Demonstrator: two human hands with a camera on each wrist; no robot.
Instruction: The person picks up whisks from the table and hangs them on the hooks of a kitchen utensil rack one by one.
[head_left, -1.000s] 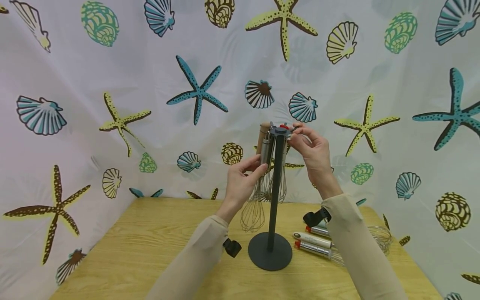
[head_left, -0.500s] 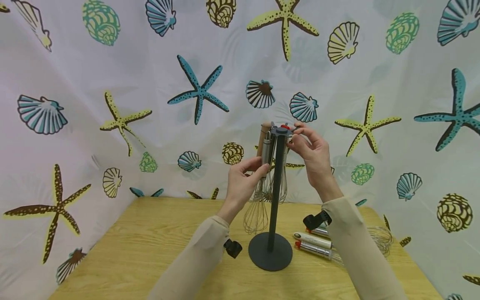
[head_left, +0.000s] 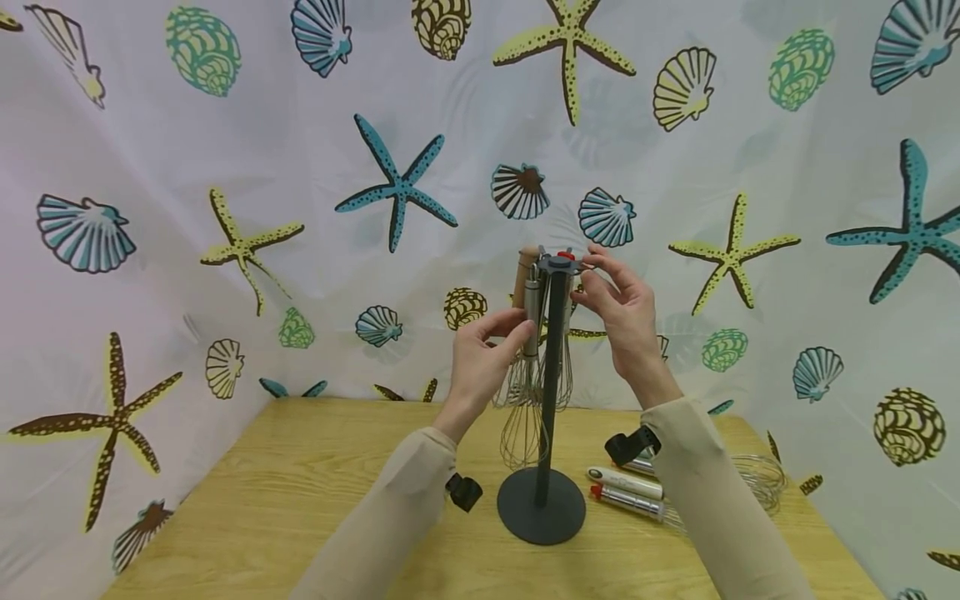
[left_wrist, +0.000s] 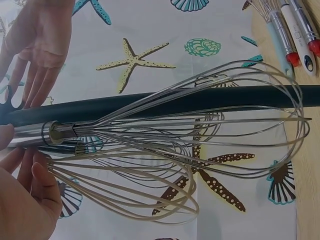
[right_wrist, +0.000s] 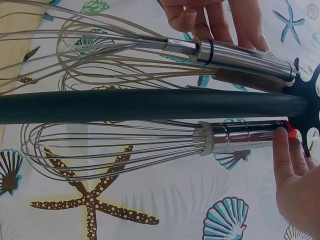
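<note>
A dark whisk stand (head_left: 541,508) with a round base, upright pole and hooked top stands on the table. Several whisks hang from it. My left hand (head_left: 480,358) pinches the handle of a steel-handled whisk (head_left: 532,304) between thumb and fingers; this whisk hangs upright, its wires (left_wrist: 240,125) partly crossing the pole. My right hand (head_left: 622,312) pinches a prong at the edge of the stand's top. Its fingers (right_wrist: 283,160) also lie beside a steel whisk handle with a red end (right_wrist: 245,136). Behind hangs a whisk with a wooden handle (head_left: 523,279).
Several whisks lie on the wooden table (head_left: 337,467) at the right, among them a white-handled whisk (head_left: 624,482) and a red-ended whisk (head_left: 628,502), partly hidden by my right sleeve (head_left: 720,475). A curtain (head_left: 300,150) with shells and starfish surrounds the table.
The steel-handled whisk has swung to the right, its wires now overlapping the pole. My left hand stays at its handle. My right hand keeps its place at the stand's top with slight finger movement.
</note>
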